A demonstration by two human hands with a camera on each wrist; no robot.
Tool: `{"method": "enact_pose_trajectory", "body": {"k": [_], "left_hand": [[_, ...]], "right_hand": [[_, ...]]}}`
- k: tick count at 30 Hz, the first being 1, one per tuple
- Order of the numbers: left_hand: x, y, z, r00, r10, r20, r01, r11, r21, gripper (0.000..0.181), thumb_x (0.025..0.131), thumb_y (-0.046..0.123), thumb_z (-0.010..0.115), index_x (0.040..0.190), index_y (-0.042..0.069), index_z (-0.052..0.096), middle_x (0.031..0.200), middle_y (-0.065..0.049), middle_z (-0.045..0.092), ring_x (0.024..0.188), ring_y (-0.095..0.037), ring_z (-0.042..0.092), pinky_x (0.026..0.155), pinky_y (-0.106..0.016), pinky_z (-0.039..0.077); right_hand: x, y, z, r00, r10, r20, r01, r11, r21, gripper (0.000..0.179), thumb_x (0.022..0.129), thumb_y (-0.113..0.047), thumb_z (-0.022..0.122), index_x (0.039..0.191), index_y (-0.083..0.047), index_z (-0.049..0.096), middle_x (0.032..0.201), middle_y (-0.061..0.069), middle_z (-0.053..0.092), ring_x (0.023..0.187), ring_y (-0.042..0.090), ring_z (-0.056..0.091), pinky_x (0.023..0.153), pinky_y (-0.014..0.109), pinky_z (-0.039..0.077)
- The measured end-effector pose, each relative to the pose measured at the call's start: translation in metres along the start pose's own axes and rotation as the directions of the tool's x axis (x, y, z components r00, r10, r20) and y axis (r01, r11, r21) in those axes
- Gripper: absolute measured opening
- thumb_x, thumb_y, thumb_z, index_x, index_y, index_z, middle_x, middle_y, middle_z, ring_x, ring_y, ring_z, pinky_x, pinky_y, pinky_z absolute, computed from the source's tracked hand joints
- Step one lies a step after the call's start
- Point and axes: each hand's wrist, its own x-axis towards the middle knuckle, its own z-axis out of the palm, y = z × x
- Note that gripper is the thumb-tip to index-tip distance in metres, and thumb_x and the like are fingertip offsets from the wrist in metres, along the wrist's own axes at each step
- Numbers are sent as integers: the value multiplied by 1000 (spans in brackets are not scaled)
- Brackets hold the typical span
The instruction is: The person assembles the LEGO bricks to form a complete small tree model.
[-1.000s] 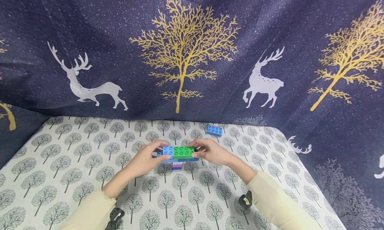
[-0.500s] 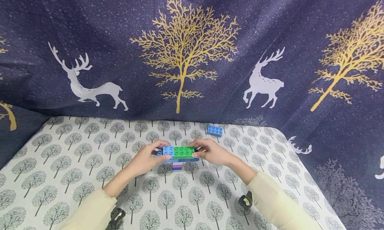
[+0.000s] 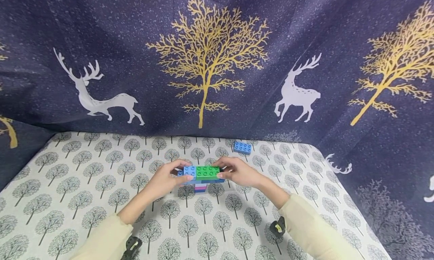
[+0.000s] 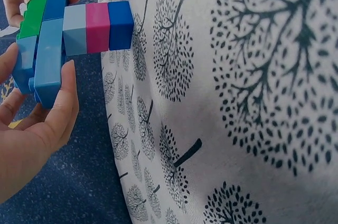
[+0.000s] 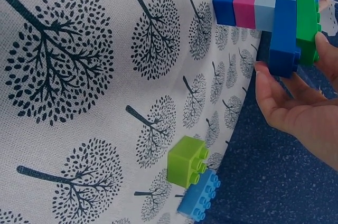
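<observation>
A T-shaped structure of toy building bricks stands on the table. Its narrow column has a dark blue brick (image 4: 121, 26) at the foot, then a pink brick (image 4: 97, 28) and a pale blue brick (image 4: 75, 29). Across the column run a light blue brick (image 4: 48, 71) and a darker blue brick (image 5: 283, 34), end to end. Above them sit a small light blue brick (image 3: 190, 171) and a green brick (image 3: 208, 171). My left hand (image 3: 169, 179) pinches the light blue end between thumb and fingers. At the other end, my right hand (image 3: 239, 172) pinches the green and darker blue bricks.
A loose blue brick (image 3: 242, 147) lies toward the back of the table, right of the structure. Close to it in the right wrist view is a lime green brick (image 5: 187, 161). A dark curtain (image 3: 217, 64) with trees and deer hangs behind the table's far edge.
</observation>
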Motion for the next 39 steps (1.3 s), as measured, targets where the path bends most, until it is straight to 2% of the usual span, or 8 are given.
{"method": "enact_pose_trajectory", "body": {"k": [6, 9, 13, 18, 25, 35, 39], "left_hand": [[-1, 1, 1, 1000, -8, 0, 8, 1000, 4, 39, 81, 20, 66, 117, 8, 58, 110, -10, 61, 73, -14, 59, 89, -54, 43], [-1, 1, 2, 1000, 6, 2, -6, 1000, -3, 38, 81, 18, 65, 117, 7, 57, 111, -11, 61, 71, -18, 60, 89, -51, 44], [-1, 1, 3, 1000, 15, -4, -15, 1000, -14, 36, 81, 14, 65, 115, 5, 58, 102, -8, 63, 71, -22, 60, 75, -37, 52], [0, 1, 4, 1000, 14, 0, -14, 999, -31, 35, 80, 11, 65, 113, 3, 58, 87, -4, 62, 73, -25, 59, 63, -27, 52], [0, -1, 4, 1000, 26, -6, -26, 1000, -11, 35, 80, 12, 65, 113, 3, 59, 89, -3, 63, 72, -23, 59, 65, -29, 52], [0, -2, 3, 999, 45, -3, -45, 999, 3, 37, 80, 15, 66, 114, 4, 59, 96, -8, 63, 69, -24, 60, 61, -26, 52], [0, -3, 2, 999, 44, 2, -44, 999, -7, 37, 80, 16, 67, 115, 4, 58, 101, -12, 63, 68, -23, 61, 62, -27, 53]], "right_hand": [[0, 0, 1, 1000, 27, 2, -27, 1000, 14, 31, 84, -2, 60, 115, 1, 56, 107, 16, 61, 91, 25, 60, 80, 25, 50], [0, 1, 1, 1000, 31, -1, -31, 999, 10, 32, 84, -1, 60, 115, 1, 56, 107, 16, 61, 93, 25, 60, 81, 25, 50], [0, 1, 1, 1000, 21, -5, -21, 1000, 8, 32, 84, 0, 60, 115, 0, 57, 107, 16, 61, 93, 26, 59, 82, 24, 49], [-1, 0, 1, 1000, 0, -5, 0, 1000, 13, 31, 84, 0, 60, 115, 2, 57, 107, 17, 61, 93, 25, 60, 82, 25, 50], [-1, 1, 1, 1000, 3, -7, -3, 1000, 20, 31, 84, 0, 60, 115, 1, 57, 107, 16, 61, 92, 24, 60, 81, 25, 50], [0, 4, 1, 1000, -5, -6, 5, 1000, 20, 34, 84, -1, 60, 118, 1, 55, 109, 16, 60, 97, 27, 59, 84, 26, 49], [-1, 6, 1, 1000, -1, 2, 1, 1000, 24, 35, 86, -4, 60, 119, 0, 55, 110, 16, 60, 96, 27, 59, 82, 25, 50]]}}
